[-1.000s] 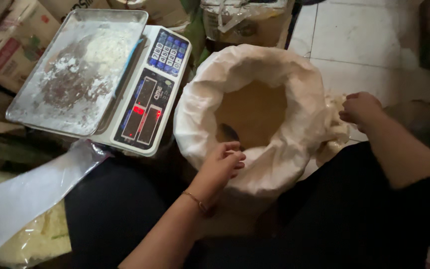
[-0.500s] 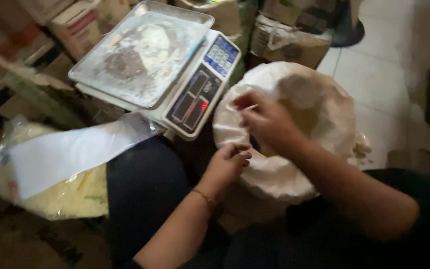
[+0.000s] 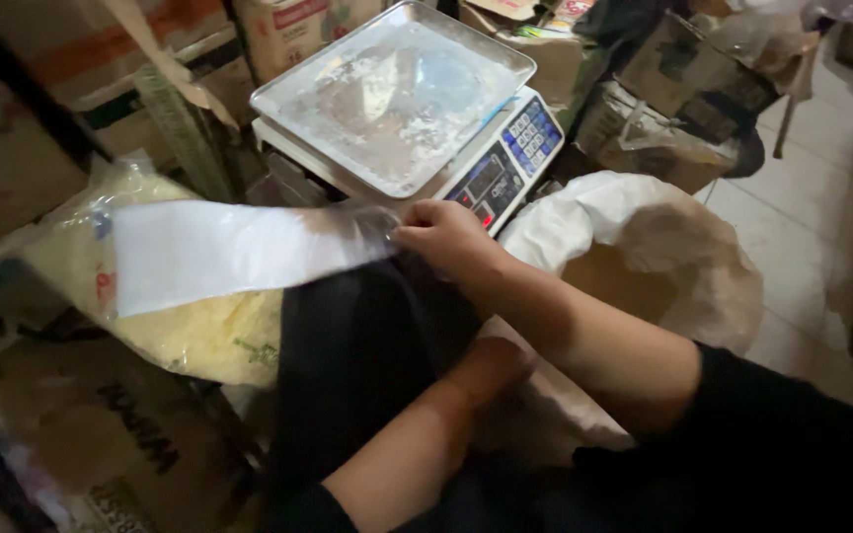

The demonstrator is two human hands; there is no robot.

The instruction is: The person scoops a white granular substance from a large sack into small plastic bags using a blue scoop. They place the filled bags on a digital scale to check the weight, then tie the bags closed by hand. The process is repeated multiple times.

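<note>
My right hand (image 3: 443, 237) reaches across my lap and pinches the near end of a flat clear plastic bag (image 3: 229, 252), which stretches out to the left. My left forearm runs up from the bottom. My left hand (image 3: 494, 357) is mostly hidden under my right forearm, against the rim of a large white sack (image 3: 644, 222) with pale powder inside. Whether it grips the rim is hidden. A digital scale (image 3: 505, 163) with a floured metal tray (image 3: 387, 89) stands just beyond my right hand.
A clear bag of yellowish flakes (image 3: 199, 331) lies at the left under the empty bag. Cardboard boxes (image 3: 41, 109) crowd the left and back. Another bagged box (image 3: 663, 128) stands behind the sack. Tiled floor (image 3: 821, 197) shows at the right.
My right hand left the sack's rim, crossed over to the left and took hold of the clear bag. The view swung left. My left hand stayed at the sack.
</note>
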